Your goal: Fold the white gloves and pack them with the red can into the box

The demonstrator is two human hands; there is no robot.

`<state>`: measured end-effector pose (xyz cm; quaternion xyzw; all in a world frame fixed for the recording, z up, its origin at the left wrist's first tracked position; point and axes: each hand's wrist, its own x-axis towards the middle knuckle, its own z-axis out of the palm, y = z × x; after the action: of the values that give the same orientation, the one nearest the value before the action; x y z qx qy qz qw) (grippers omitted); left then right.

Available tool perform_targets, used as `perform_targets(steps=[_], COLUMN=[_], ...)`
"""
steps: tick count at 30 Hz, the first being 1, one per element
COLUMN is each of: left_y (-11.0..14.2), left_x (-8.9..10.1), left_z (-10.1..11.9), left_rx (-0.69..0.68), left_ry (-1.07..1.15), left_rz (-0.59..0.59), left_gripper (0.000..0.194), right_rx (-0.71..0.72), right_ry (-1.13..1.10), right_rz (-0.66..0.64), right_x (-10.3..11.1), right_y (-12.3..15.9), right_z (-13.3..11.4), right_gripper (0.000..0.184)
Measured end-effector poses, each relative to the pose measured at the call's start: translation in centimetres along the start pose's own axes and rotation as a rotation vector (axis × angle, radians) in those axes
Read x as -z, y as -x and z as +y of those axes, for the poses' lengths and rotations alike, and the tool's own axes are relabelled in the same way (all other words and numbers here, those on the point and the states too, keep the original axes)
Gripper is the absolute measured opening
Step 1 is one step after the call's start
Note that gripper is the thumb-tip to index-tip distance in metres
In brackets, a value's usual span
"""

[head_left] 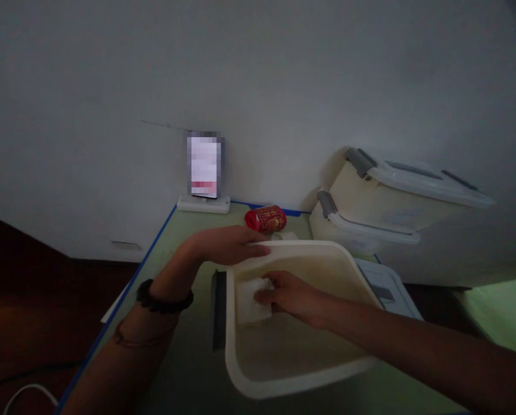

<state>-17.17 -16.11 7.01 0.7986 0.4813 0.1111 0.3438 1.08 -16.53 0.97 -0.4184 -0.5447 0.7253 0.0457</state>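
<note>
A cream plastic bin (pixel 327 374) stands tilted on the green table, its open side toward me. My left hand (pixel 227 245) grips the bin's far left rim, fingers laid over the edge. My right hand (pixel 292 297) reaches inside the bin and presses a white cloth (pixel 249 302) against the inner left wall, fingers closed on it. A dark bead bracelet sits on my left wrist.
A red can (pixel 265 218) lies on its side behind the bin. Two lidded cream storage boxes (pixel 383 204) are stacked at the right by the wall. A small standing screen (pixel 204 167) on a white base is at the table's back. A grey lid (pixel 381 285) lies right of the bin.
</note>
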Motion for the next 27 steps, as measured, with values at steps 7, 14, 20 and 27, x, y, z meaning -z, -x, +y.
perform_targets(steps=[7,14,20,27], left_y=[-0.2,-0.1,-0.2,-0.2], left_x=[-0.1,-0.2,-0.3,-0.4], left_z=[0.3,0.3,0.5,0.4], left_rx=[-0.025,-0.01,-0.012,0.008], left_ry=[-0.028,-0.034,-0.038,-0.034], left_rz=[-0.009,-0.006,-0.004,0.046], left_gripper=[0.033,0.034,0.033,0.033], right_rx=[0.084,0.26,0.17,0.141], right_ry=[0.254,1.062,1.089,0.857], right_rz=[0.091,0.129,0.163,0.055], right_x=[0.2,1.9,2.8,1.8], right_y=[-1.4,0.7,1.3,-2.4], right_z=[0.2,-2.5,-2.6,0.2], right_gripper=[0.028,0.033,0.037,0.016])
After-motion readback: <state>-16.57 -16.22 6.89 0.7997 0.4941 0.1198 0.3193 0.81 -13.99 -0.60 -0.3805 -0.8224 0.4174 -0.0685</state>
